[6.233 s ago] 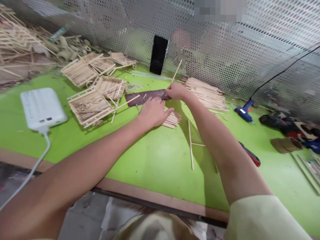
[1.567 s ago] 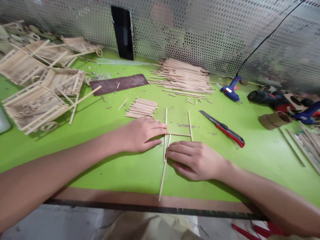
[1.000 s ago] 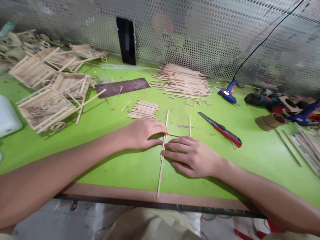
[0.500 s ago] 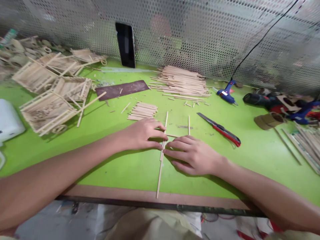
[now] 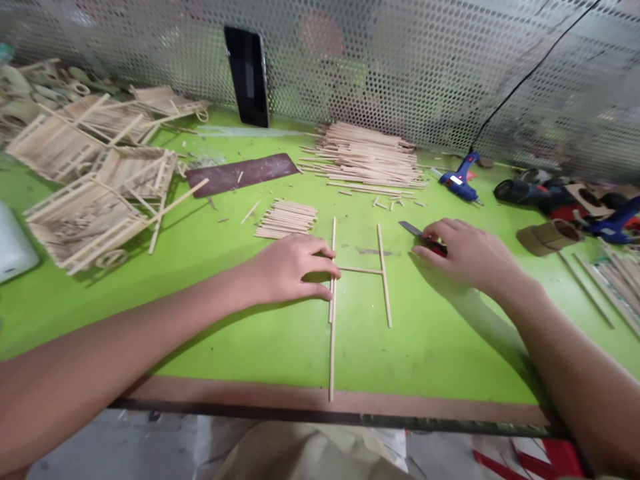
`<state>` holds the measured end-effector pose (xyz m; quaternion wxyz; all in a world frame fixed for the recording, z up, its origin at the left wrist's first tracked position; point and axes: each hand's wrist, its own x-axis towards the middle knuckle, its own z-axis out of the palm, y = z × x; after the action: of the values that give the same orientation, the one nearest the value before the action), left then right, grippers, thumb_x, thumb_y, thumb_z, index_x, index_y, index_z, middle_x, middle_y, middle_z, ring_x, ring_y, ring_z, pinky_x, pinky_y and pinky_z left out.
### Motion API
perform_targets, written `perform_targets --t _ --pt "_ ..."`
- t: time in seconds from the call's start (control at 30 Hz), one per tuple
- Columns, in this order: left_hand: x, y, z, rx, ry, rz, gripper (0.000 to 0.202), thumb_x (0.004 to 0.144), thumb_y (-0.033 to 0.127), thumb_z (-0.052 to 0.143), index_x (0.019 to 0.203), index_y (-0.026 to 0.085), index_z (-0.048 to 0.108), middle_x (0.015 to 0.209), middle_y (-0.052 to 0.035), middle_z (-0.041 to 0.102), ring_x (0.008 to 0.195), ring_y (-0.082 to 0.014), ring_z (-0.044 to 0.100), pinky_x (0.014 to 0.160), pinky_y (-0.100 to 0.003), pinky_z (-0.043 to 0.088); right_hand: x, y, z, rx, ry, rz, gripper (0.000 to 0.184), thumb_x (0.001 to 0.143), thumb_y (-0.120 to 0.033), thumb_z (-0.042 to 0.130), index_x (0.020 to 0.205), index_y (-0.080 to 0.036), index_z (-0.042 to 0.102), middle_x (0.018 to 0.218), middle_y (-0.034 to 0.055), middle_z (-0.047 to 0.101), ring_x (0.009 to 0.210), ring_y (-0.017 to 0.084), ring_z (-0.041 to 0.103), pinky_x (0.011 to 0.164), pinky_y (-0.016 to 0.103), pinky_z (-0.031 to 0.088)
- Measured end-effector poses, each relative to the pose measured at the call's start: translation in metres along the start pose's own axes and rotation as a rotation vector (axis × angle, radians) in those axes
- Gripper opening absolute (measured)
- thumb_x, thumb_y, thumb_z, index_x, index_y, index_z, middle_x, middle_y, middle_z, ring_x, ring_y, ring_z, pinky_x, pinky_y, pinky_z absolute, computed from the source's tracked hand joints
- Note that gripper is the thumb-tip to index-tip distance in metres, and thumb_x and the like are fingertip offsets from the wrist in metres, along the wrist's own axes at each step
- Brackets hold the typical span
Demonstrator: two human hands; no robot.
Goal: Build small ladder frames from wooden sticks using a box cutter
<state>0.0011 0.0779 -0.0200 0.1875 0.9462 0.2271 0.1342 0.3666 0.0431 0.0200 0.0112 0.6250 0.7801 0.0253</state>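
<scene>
My left hand point(image 5: 295, 270) rests on the green table with thumb and fingertips closed on a long thin wooden stick point(image 5: 332, 360). A shorter stick lies alongside that one, partly under the fingers. From there a crosspiece stick point(image 5: 363, 270) runs right to another upright stick point(image 5: 386, 297), together forming an H-like shape. To the right, my right hand point(image 5: 473, 253) is closed over a utility knife point(image 5: 411, 229). The knife's blade sticks out past the fingertips, pointing left, while the palm hides most of its handle.
Small wooden carts point(image 5: 95, 223) crowd the left. Behind the hands are short sticks point(image 5: 286, 219), a dark brown strip point(image 5: 245, 175), a large stick pile point(image 5: 367, 157) and a phone point(image 5: 247, 77). A blue glue gun point(image 5: 459, 180) and bamboo tube point(image 5: 547, 237) stand at right.
My right hand has left the sticks and moved right onto the utility knife. The left hand stays at the long stick, which now lies straighter in view.
</scene>
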Motion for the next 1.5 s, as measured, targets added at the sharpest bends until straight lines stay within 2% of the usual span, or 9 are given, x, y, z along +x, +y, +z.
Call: perform_targets --t 0.2,0.33,0.47,0.57,0.7,0.83,0.97,1.2,1.5 --pt "-0.003 -0.001 0.001 -0.051 0.016 -0.017 0.035 0.094 0.054 0.083 0.121 0.031 0.084 0.13 -0.0089 0.077 0.119 -0.0315 0.072 0.11 -0.056 0.057 -0.009 0.014 0.006 -0.076 -0.011 -0.003 0.054 0.102 -0.061 0.048 0.119 -0.017 0.074 0.113 0.0175 0.078 0.081 0.031 0.072 0.057 0.037 0.047" --pt "-0.003 -0.002 0.001 -0.056 0.003 -0.014 0.036 0.094 0.054 0.083 0.122 0.031 0.084 0.129 -0.0087 0.077 0.118 -0.0316 0.072 0.11 -0.057 0.057 -0.012 0.023 -0.002 -0.057 -0.093 0.004 0.042 0.108 -0.053 0.051 0.101 -0.02 0.074 0.096 0.0151 0.079 0.071 0.025 0.071 0.051 0.035 0.039" --pt "-0.002 -0.002 0.002 -0.055 0.008 -0.005 0.036 0.094 0.051 0.084 0.122 0.029 0.084 0.128 -0.0097 0.077 0.116 -0.0318 0.072 0.108 -0.057 0.057 -0.015 0.024 -0.001 0.054 -0.066 0.011 0.038 0.108 -0.057 0.057 0.105 -0.022 0.069 0.087 0.0117 0.077 0.058 0.02 0.064 0.052 0.035 0.041" --pt "-0.001 0.0 0.003 -0.06 0.022 0.005 0.035 0.093 0.05 0.085 0.12 0.028 0.084 0.127 -0.0094 0.077 0.116 -0.0309 0.072 0.107 -0.055 0.057 -0.022 0.01 0.0 0.107 0.047 -0.053 0.034 0.107 -0.054 0.056 0.115 -0.023 0.066 0.084 0.0069 0.075 0.057 0.021 0.063 0.053 0.035 0.045" --pt "0.001 0.002 0.003 -0.047 0.001 -0.005 0.034 0.096 0.053 0.082 0.119 0.028 0.084 0.125 -0.008 0.077 0.115 -0.0288 0.072 0.105 -0.05 0.057 -0.037 -0.03 -0.003 0.233 0.25 -0.356 0.014 0.111 -0.035 0.055 0.114 -0.026 0.064 0.09 0.0032 0.075 0.066 0.019 0.069 0.057 0.031 0.05" --pt "0.001 0.004 0.003 -0.041 0.001 -0.004 0.035 0.097 0.055 0.08 0.118 0.027 0.084 0.123 -0.0085 0.077 0.113 -0.0288 0.072 0.102 -0.047 0.057 -0.048 -0.074 -0.004 0.222 0.209 -0.631 0.009 0.111 -0.021 0.055 0.112 -0.021 0.065 0.09 0.003 0.077 0.068 0.017 0.069 0.061 0.032 0.05" --pt "0.001 0.003 0.002 -0.039 0.016 0.018 0.035 0.096 0.053 0.081 0.118 0.026 0.085 0.122 -0.009 0.077 0.111 -0.0295 0.072 0.1 -0.047 0.056 -0.052 -0.102 -0.004 0.123 0.211 -0.72 0.021 0.11 -0.011 0.048 0.105 -0.017 0.068 0.087 0.0042 0.075 0.073 0.019 0.067 0.061 0.034 0.045" --pt "0.001 0.0 0.001 -0.01 0.021 0.026 0.032 0.095 0.052 0.083 0.116 0.028 0.085 0.122 -0.0081 0.076 0.111 -0.0292 0.071 0.1 -0.047 0.056 -0.056 -0.117 0.0 0.033 0.203 -0.745 0.027 0.107 -0.008 0.047 0.102 -0.018 0.071 0.087 0.003 0.073 0.073 0.019 0.06 0.06 0.036 0.041" --pt "-0.005 0.001 -0.001 -0.022 0.048 0.027 0.029 0.102 0.047 0.076 0.12 0.026 0.083 0.127 -0.0085 0.075 0.111 -0.0288 0.071 0.101 -0.047 0.058 -0.062 -0.107 0.003 0.107 0.243 -0.78 0.022 0.106 -0.009 0.053 0.1 -0.018 0.072 0.087 0.0019 0.073 0.07 0.018 0.054 0.058 0.038 0.035"
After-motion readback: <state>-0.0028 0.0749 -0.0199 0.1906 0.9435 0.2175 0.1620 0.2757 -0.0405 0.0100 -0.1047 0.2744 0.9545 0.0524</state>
